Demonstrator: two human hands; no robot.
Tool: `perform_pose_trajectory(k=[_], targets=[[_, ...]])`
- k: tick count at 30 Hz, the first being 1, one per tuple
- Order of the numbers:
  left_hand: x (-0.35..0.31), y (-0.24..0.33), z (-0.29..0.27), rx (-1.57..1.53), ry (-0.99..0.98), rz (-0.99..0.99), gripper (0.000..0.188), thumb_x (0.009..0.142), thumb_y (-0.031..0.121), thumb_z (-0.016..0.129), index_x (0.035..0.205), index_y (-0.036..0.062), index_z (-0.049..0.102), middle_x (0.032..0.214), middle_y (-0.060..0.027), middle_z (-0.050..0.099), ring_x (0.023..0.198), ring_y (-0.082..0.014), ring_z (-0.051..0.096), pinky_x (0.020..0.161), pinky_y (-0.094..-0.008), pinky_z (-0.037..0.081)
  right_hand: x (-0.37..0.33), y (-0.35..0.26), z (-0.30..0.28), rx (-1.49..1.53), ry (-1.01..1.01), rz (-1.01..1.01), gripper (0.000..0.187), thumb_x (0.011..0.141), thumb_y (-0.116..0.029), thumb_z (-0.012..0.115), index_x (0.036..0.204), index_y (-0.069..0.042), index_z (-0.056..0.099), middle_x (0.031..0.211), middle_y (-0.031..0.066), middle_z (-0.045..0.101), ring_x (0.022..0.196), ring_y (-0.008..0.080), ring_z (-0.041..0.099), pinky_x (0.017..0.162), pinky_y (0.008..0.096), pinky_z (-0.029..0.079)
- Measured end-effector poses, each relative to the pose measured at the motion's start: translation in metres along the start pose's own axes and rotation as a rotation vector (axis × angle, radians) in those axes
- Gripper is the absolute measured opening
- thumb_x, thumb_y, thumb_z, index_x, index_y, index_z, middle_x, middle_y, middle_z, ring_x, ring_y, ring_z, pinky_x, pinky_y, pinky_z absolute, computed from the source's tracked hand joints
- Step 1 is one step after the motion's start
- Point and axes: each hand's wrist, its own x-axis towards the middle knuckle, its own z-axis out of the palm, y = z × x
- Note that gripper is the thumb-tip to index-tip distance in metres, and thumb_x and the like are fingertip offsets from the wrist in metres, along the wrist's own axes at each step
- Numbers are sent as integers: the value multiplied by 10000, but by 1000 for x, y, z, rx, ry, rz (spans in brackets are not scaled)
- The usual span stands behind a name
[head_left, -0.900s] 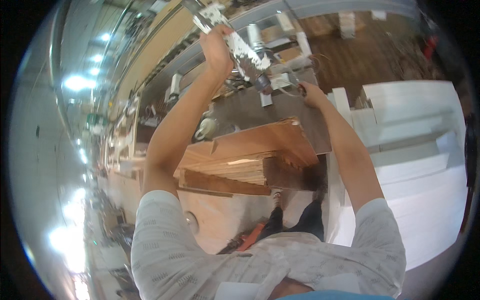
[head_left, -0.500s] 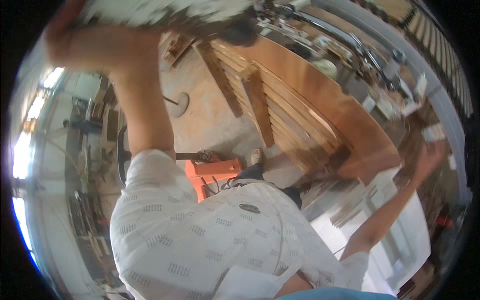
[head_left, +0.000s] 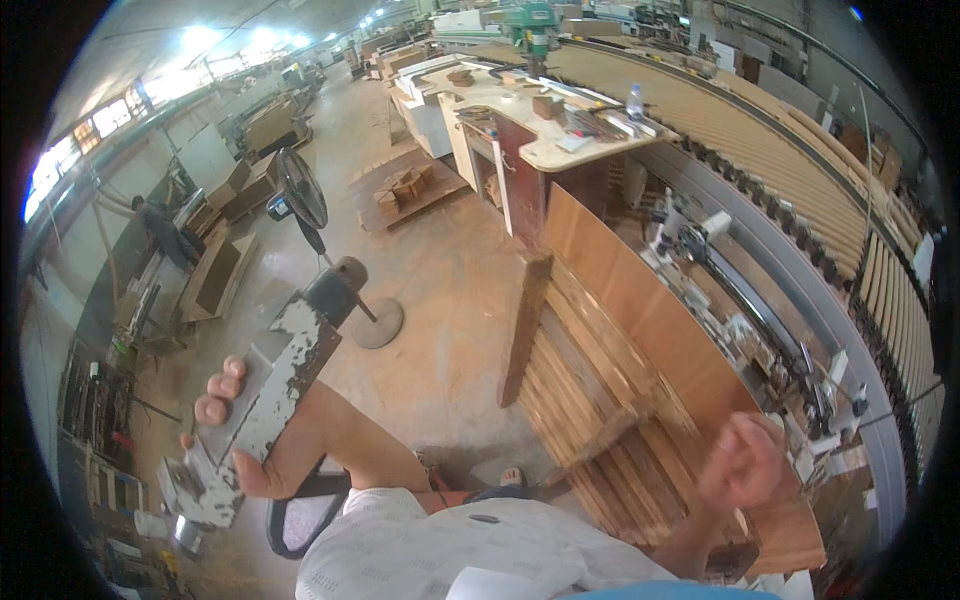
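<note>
One hand carries the load: the left hand (head_left: 272, 452) is clamped around a long metal tool (head_left: 280, 385) with flaking white paint, thumb on the near side and fingers over the far side. The tool is in mid-air at the person's left, tilted, its dark end up toward the fan (head_left: 300, 190) standing beyond it. The right hand (head_left: 745, 465) is well apart from it, over the timber stack (head_left: 575, 375) and near the brown sheet (head_left: 650, 290); its fingers look curled, but blur keeps me from telling whether they close on anything.

As far as progress shows, the pick-up is done: the tool is gripped and clear of the floor (head_left: 440, 270) and the bench (head_left: 590, 150). Setting it down is not yet done, and it appears to be working on nothing. Loose planks (head_left: 524, 325) lie across the stack.
</note>
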Motion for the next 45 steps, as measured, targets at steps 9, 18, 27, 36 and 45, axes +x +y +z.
perform_pose_trajectory(k=[9, 18, 27, 36, 45], targets=[[58, -79, -89, 291, 26, 351, 607, 691, 300, 693, 1262, 144, 555, 1008, -88, 529, 894, -276, 500, 845, -457, 418, 91, -79, 293, 712, -140, -161, 196, 762, 9, 707, 940, -73, 715, 879, 79, 714, 649, 229, 643, 583, 340, 509], [79, -182, -151, 472, -168, 540, 612, 676, 287, 681, 1257, 138, 555, 1005, -95, 536, 879, -280, 507, 833, -460, 414, 64, -84, 569, 922, -458, 424, 97, 900, -17, 705, 993, -26, 734, 835, 76, 712, 702, 146, 653, 639, 281, 518], [73, -423, -239, 508, -303, 498, 586, 657, 277, 673, 1216, 135, 570, 1002, -96, 555, 883, -284, 516, 837, -460, 406, 137, -59, 868, 1212, -432, 411, 72, 925, -94, 728, 971, -39, 728, 842, 48, 705, 683, 116, 626, 597, 253, 485], [79, -705, -353, 508, -284, 363, 559, 638, 267, 665, 1175, 132, 585, 999, -97, 574, 887, -288, 525, 840, -460, 399, 207, -33, 1089, 1170, -776, 260, 105, 931, -172, 725, 955, -71, 712, 882, 60, 717, 675, 189, 677, 590, 307, 556], [80, -1010, -493, 454, -272, 112, 534, 619, 258, 657, 1134, 129, 599, 996, -98, 592, 891, -292, 535, 843, -460, 391, 278, 23, 1388, 910, -709, 210, 110, 899, -149, 740, 986, -85, 718, 873, 64, 713, 691, 191, 687, 603, 314, 543]])
